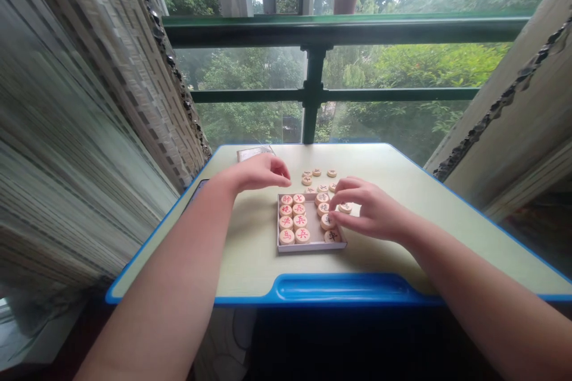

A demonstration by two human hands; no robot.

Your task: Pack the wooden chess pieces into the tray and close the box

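A shallow open box (pixel 313 247) holds round wooden Chinese chess pieces. Red-marked pieces (pixel 302 235) fill two columns on its left side, and a column of dark-marked pieces (pixel 331 236) runs along the right. My right hand (pixel 366 205) reaches over the box's right edge with fingers apart. Its thumb and index fingertips touch or nearly touch a dark-marked piece (pixel 326 222) in the right column. My left hand (pixel 264 171) hovers beyond the box's upper-left corner, thumb and fingertips drawn together, with no piece visible in them.
Several loose pieces (pixel 317 172) lie beyond the box, and another piece (pixel 345 208) is partly behind my right hand. A flat clear-looking case (pixel 250 153) sits at the table's back left. A blue tray groove (pixel 339 289) edges the front. Curtains and a railed window surround the table.
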